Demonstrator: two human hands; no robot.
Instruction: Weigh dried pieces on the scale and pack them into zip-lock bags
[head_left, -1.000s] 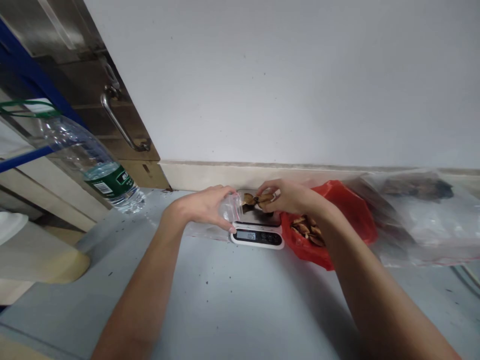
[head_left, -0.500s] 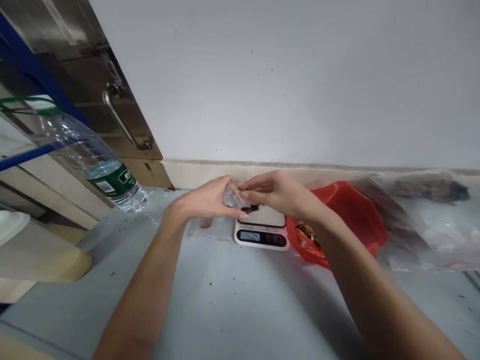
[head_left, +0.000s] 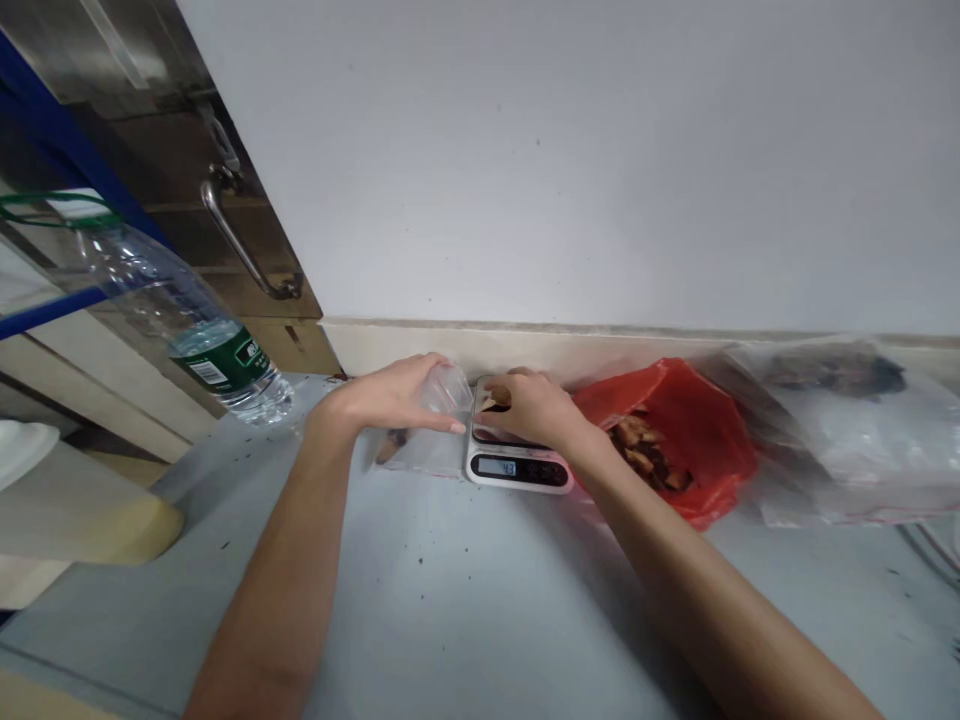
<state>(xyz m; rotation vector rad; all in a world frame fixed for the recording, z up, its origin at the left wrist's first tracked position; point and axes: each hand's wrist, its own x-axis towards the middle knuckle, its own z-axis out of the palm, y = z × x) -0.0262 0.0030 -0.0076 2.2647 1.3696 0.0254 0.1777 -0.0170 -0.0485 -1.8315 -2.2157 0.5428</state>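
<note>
My left hand (head_left: 401, 398) grips a small clear plastic bag (head_left: 448, 388) by its mouth, thumb and fingers spread to either side of the opening. Over the plate of a white digital kitchen scale (head_left: 519, 470), my right hand (head_left: 534, 405) has its fingers closed around brown dried pieces (head_left: 497, 396). Part of the plate is hidden beneath that hand. The scale's display seems to read 4.3. Left of the scale lies another clear plastic bag (head_left: 427, 455) with a dark brown piece in it, partly under my left hand.
Right of the scale, an open red plastic bag (head_left: 716, 430) holds dried brown pieces. Beyond it is a large clear bag (head_left: 862, 450) with dark contents. A big water bottle (head_left: 217, 350) and a whitish plastic container (head_left: 82, 500) stand at left. A white wall (head_left: 570, 180) rises behind.
My right hand has moved from the small bag's mouth down onto the scale plate. The left hand and bag have shifted slightly left. The display number has dropped.
</note>
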